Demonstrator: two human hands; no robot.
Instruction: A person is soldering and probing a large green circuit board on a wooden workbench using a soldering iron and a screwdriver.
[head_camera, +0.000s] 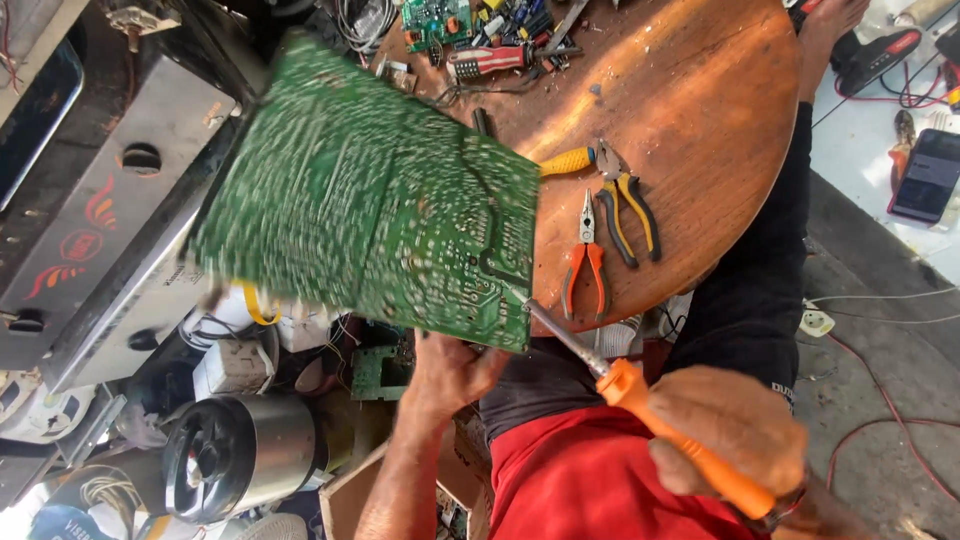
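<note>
A large green printed circuit board (375, 195), solder side up & motion-blurred, is held tilted over the near edge of a round brown wooden table (700, 120). The board's lower edge is gripped from beneath by the left hand (450, 372); fingers are curled shut on it, thumb side partly hidden behind the board.

An orange-handled soldering iron w/ a slim grey metal shaft (640, 395) is held in the right hand (735, 430), fist closed fully round the handle. Its tip is brought to the board's lower right corner; actual contact can't be told through the blur.

On the table, just right of the board, three tools are laid close together: small orange-handled long-nose pliers (585, 260), black-and-yellow-handled combination pliers (625, 200) & a yellow handle (567, 161) partly hidden under the board. At the far table edge a red-and-white tool (490, 60) & a small green circuit board (435, 20) are seen among wires.

Lower left, a shiny steel cylindrical motor housing (240, 455) is seen. A dark phone (928, 175) lies on the floor, far right.
</note>
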